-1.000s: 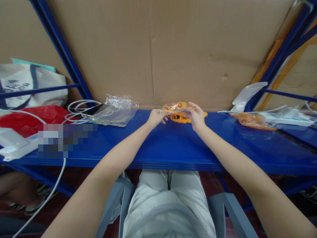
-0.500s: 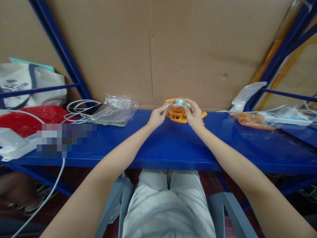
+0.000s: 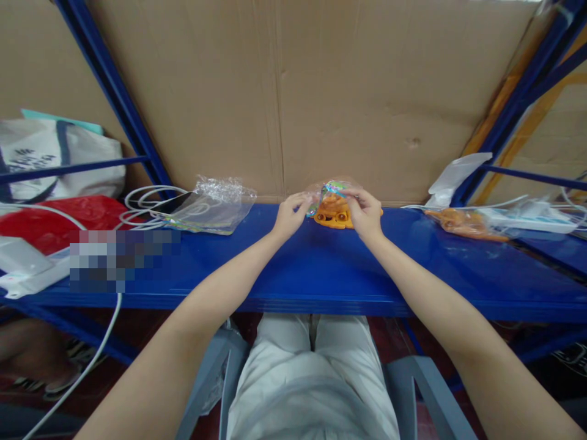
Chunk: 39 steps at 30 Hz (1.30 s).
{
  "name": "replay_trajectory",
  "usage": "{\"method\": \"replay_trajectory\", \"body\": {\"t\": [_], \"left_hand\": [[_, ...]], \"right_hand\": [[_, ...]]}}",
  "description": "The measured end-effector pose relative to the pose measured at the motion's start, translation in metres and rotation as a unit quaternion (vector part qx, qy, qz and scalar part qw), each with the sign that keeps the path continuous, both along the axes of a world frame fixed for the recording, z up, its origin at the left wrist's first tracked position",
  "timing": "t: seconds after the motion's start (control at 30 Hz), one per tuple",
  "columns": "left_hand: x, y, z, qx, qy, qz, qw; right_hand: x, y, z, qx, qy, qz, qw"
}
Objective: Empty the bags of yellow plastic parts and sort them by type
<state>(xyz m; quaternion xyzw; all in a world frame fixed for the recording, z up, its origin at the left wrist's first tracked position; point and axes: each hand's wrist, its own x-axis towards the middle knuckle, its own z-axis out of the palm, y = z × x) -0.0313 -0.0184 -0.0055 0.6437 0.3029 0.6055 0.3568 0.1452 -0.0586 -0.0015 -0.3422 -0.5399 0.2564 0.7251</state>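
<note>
A small clear plastic packet with blue and green print (image 3: 338, 186) is stretched between my two hands. My left hand (image 3: 291, 215) pinches its left side with fingers closed. The right side is held by my right hand (image 3: 367, 212), thumb and fingers pressed together. Just below and behind the packet, orange plastic parts with round holes (image 3: 337, 222) lie on the blue table (image 3: 316, 275). What the packet contains, I cannot make out.
On the left lie a clear plastic bag (image 3: 220, 211), coiled white cables (image 3: 142, 205), a red bag (image 3: 68, 214) and a white power strip (image 3: 27, 269). To the right are a wrapped orange item (image 3: 468, 223) and a white strip (image 3: 536, 220). A cardboard wall (image 3: 275, 91) stands behind.
My hands have moved slightly apart, the right one shifting a little to the right. The printed packet now spreads wider between them, and its print reaches closer to my left fingers.
</note>
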Motion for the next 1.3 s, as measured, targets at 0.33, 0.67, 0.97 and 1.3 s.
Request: {"method": "replay_trajectory", "body": {"t": [0.33, 0.67, 0.97, 1.3], "left_hand": [[-0.002, 0.026, -0.011, -0.285, 0.041, -0.080, 0.954], [-0.004, 0.018, -0.007, -0.346, 0.012, -0.171, 0.922], [0.003, 0.022, -0.020, -0.259, -0.013, -0.153, 0.953], [0.002, 0.035, -0.028, -0.110, 0.062, -0.094, 0.987]], "right_hand": [[-0.002, -0.003, 0.006, -0.014, 0.022, 0.025, 0.999], [0.011, 0.006, 0.005, -0.060, 0.120, 0.093, 0.987], [0.037, 0.020, 0.006, -0.181, 0.153, 0.063, 0.969], [0.025, 0.033, -0.006, -0.164, 0.002, -0.025, 0.986]]}}
